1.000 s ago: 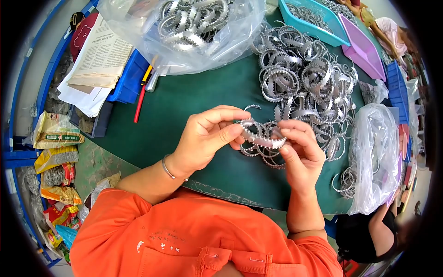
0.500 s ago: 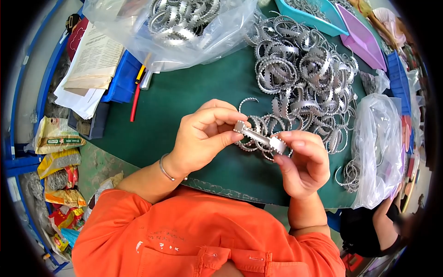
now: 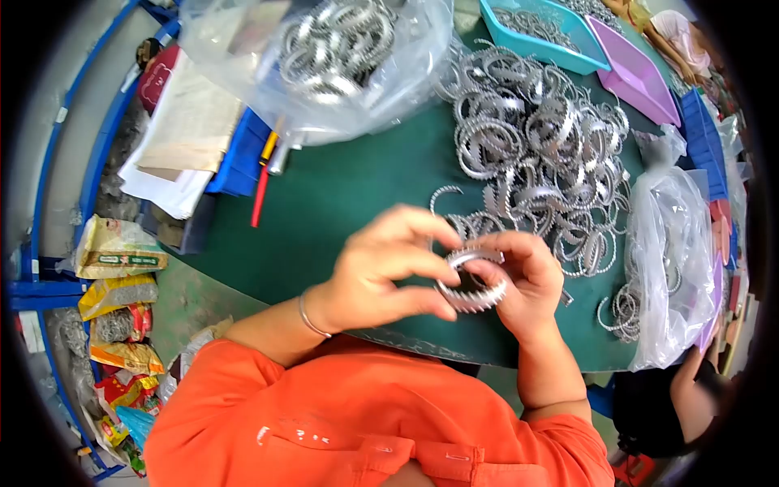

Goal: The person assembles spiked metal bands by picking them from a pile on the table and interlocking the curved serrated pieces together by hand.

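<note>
Foremost, from where I stand: one toothed metal ring [image 3: 477, 303], held up over the near edge of a green-topped table [image 3: 341, 183], between the worker's two hands.

Right hand [image 3: 531, 284]: fingers and thumb closed on the ring's right side, grasping it.

Left hand [image 3: 381, 268]: fingers spread and curved about the ring's left side, fingertips at its edge; whether they press on it, I cannot tell. Silvery bangle [image 3: 310, 316] at that wrist. Orange shirt [image 3: 365, 414] on the worker.

Beyond the hands: one large heap of similar rings [image 3: 544, 154], tangled together. Just left of it, one curved toothed strip [image 3: 442, 195].

Far side: a clear plastic bag [image 3: 357, 122] with more rings inside; a turquoise basket [image 3: 542, 53] of small metal pieces; next to it, a purple tray [image 3: 637, 77].

Left side: a blue bin [image 3: 246, 158], papers [image 3: 191, 122] beside and partly over it, a red pen [image 3: 260, 199].

Right side: a second clear plastic bag [image 3: 669, 252], a small cluster of rings [image 3: 625, 315] against it. Past the table's edge, another person in black clothing [image 3: 649, 410].
</note>
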{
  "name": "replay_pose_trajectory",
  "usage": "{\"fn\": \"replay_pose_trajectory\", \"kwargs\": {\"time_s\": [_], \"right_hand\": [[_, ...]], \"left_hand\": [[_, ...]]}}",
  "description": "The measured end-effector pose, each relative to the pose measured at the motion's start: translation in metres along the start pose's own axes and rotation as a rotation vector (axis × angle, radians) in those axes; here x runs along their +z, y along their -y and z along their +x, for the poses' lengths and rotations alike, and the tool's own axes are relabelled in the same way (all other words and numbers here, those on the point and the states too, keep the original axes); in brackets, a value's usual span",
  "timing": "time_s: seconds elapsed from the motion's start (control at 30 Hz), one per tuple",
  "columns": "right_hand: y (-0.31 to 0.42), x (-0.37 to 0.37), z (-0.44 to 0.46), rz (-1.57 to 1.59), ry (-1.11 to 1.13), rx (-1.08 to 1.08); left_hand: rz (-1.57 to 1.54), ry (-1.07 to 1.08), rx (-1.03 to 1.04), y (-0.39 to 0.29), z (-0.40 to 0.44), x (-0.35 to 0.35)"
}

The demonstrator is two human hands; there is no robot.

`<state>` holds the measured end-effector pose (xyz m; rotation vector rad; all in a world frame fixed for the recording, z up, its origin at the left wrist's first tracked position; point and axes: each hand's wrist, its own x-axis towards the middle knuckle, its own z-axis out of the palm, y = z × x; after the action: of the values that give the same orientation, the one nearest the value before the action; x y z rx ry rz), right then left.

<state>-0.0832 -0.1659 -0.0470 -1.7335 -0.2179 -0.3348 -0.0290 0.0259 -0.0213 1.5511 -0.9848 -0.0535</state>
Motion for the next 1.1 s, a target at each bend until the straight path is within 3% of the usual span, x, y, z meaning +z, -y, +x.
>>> {"fn": "replay_pose_trajectory", "kwargs": {"time_s": [0.1, 0.17, 0.23, 0.27, 0.3, 0.37, 0.43, 0.53, 0.6, 0.63, 0.67, 0.7, 0.77, 0.87, 0.93, 1.03, 1.1], "right_hand": [[0.007, 0.004, 0.004, -0.103, -0.039, -0.072], [0.012, 0.007, 0.005, -0.008, -0.177, -0.047], [0.016, -0.002, 0.008, -0.182, -0.166, -0.092], [0.018, -0.007, 0.009, -0.264, -0.111, -0.120], [0.019, -0.011, 0.010, -0.346, -0.054, -0.144], [0.023, -0.010, 0.011, -0.396, 0.037, -0.132], [0.021, -0.011, 0.007, -0.610, 0.193, -0.172], [0.028, -0.009, 0.002, -0.860, 0.299, -0.125], [0.025, -0.013, 0.002, -0.883, 0.298, -0.124], [0.024, -0.016, 0.002, -0.899, 0.299, -0.142], [0.025, -0.018, 0.003, -0.860, 0.318, -0.126], [0.026, -0.020, 0.005, -0.867, 0.318, -0.114], [0.026, -0.023, 0.010, -0.520, 0.180, -0.134], [0.026, -0.030, 0.011, -0.131, 0.156, 0.012], [0.026, -0.031, 0.012, 0.093, 0.076, 0.110], [0.013, -0.029, 0.011, 0.720, -0.014, 0.259], [0.006, -0.024, 0.009, 0.856, -0.028, 0.369]], "left_hand": [[0.181, 0.060, 0.211, -0.008, 0.002, 0.006], [0.439, -0.024, 0.423, -0.019, 0.017, -0.013], [0.801, -0.134, 0.541, -0.034, 0.037, -0.043], [0.864, -0.363, 0.550, -0.029, 0.050, -0.053], [1.022, -0.415, 0.405, -0.035, 0.061, -0.065], [0.972, -0.515, 0.204, -0.025, 0.077, -0.088], [1.037, -0.495, 0.205, -0.022, 0.079, -0.092], [0.797, -0.485, 0.273, -0.028, 0.064, -0.057], [0.736, -0.266, 0.401, -0.023, 0.052, -0.037], [0.669, -0.137, 0.328, -0.020, 0.044, -0.025], [0.413, -0.079, 0.029, -0.018, 0.032, -0.007], [0.384, 0.046, -0.021, -0.007, 0.026, 0.001], [0.426, 0.076, -0.090, 0.015, 0.012, 0.019], [0.224, 0.034, -0.234, 0.021, 0.009, 0.018], [0.262, -0.021, -0.118, 0.020, 0.009, 0.014], [0.315, -0.112, 0.020, 0.019, 0.008, 0.012], [0.357, -0.176, 0.107, 0.019, 0.008, 0.011]]}}
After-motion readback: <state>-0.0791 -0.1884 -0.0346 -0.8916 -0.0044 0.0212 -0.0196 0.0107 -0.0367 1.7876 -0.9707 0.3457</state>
